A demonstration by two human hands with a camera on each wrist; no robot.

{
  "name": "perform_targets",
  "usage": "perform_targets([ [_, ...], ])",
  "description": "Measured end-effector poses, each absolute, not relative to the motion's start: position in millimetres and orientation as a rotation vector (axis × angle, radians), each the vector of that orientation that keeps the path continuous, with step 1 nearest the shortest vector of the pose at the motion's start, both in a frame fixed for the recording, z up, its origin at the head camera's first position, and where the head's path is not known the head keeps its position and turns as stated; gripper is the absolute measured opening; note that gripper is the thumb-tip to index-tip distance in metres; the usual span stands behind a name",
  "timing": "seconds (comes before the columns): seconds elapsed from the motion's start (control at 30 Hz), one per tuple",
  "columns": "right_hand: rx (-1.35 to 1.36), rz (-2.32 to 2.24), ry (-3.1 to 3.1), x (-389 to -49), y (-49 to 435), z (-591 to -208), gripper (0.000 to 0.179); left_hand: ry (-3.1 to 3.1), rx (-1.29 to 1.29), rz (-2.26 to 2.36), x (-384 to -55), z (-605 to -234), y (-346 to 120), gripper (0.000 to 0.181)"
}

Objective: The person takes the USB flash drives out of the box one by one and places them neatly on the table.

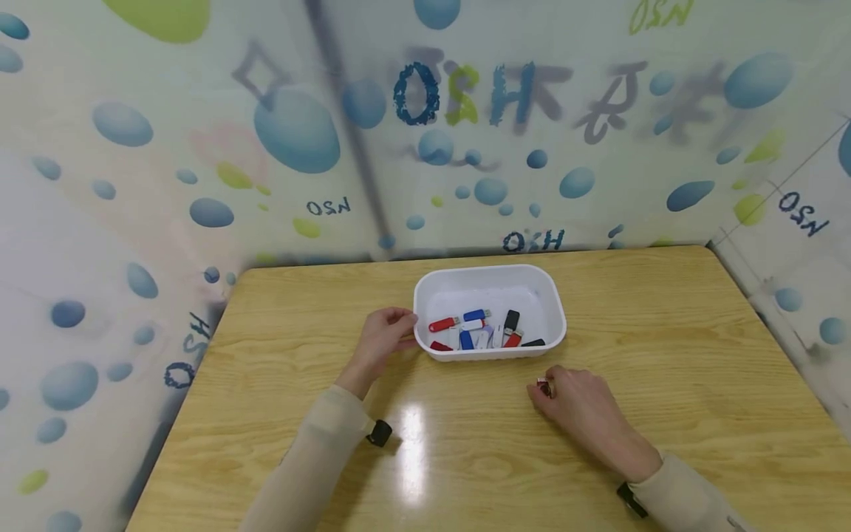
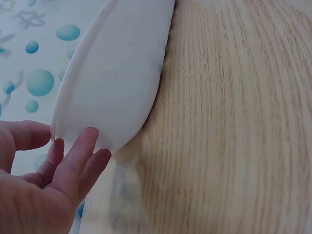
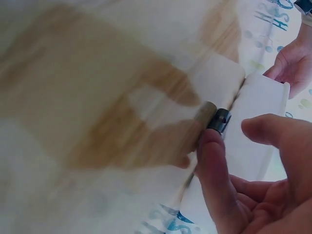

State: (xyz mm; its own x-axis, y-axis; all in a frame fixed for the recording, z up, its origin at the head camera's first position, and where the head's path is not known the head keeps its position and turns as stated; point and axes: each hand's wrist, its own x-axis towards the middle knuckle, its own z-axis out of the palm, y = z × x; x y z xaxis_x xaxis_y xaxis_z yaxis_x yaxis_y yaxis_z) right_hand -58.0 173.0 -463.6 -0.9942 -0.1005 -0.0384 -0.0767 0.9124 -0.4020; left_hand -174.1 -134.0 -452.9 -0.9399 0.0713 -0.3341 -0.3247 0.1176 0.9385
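Observation:
A white plastic tray point(image 1: 492, 355) stands on the table with several USB sticks in it, among them a red one point(image 1: 442, 324), a blue one point(image 1: 475, 315) and a black one point(image 1: 511, 320). My left hand point(image 1: 382, 341) holds the tray's left end: in the left wrist view the thumb meets the rim and the fingers point(image 2: 87, 141) touch the outer wall. In front of the tray's right corner, my right hand point(image 1: 581, 403) is at a small dark shiny piece point(image 3: 219, 121) of unclear kind. Its index finger touches the piece; the thumb is apart from it.
The wooden table point(image 1: 319, 295) is glossy and reflects the light. Behind it and at both sides hangs a patterned sheet point(image 1: 492, 162) with blue and green blobs. Dark straps point(image 1: 380, 433) show at both wrists.

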Motion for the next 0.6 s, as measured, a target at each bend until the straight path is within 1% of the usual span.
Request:
perform_targets([
  [0.13,-0.114,-0.547,3.007,-54.5,173.4,-454.1,0.037,2.111,-0.259,1.877,-173.9,-452.2,-134.3,0.031],
  [0.2,-0.132,-0.491,3.029,-52.7,173.5,-445.1,0.042,2.113,-0.255,1.872,-173.7,-452.0,-134.9,0.031],
  [0.23,-0.163,-0.469,3.058,-52.3,173.7,-440.0,0.042,2.117,-0.252,1.870,-173.7,-451.9,-135.0,0.031],
  [0.3,-0.257,-0.450,3.121,-53.7,174.2,-429.5,0.038,2.128,-0.251,1.861,-173.7,-451.9,-134.9,0.031],
  [0.43,-0.544,-0.467,3.269,-63.4,174.9,-412.1,0.024,2.264,-0.200,1.752,-172.7,-452.2,-132.7,0.029],
  [0.53,-0.706,-0.478,3.298,-76.0,173.3,-401.2,0.020,2.389,-0.143,1.644,-172.2,-453.2,-131.5,0.027],
  [0.6,-0.767,-0.473,3.286,-85.6,171.7,-395.6,0.020,2.438,-0.115,1.609,-172.0,-453.5,-131.5,0.025],
])
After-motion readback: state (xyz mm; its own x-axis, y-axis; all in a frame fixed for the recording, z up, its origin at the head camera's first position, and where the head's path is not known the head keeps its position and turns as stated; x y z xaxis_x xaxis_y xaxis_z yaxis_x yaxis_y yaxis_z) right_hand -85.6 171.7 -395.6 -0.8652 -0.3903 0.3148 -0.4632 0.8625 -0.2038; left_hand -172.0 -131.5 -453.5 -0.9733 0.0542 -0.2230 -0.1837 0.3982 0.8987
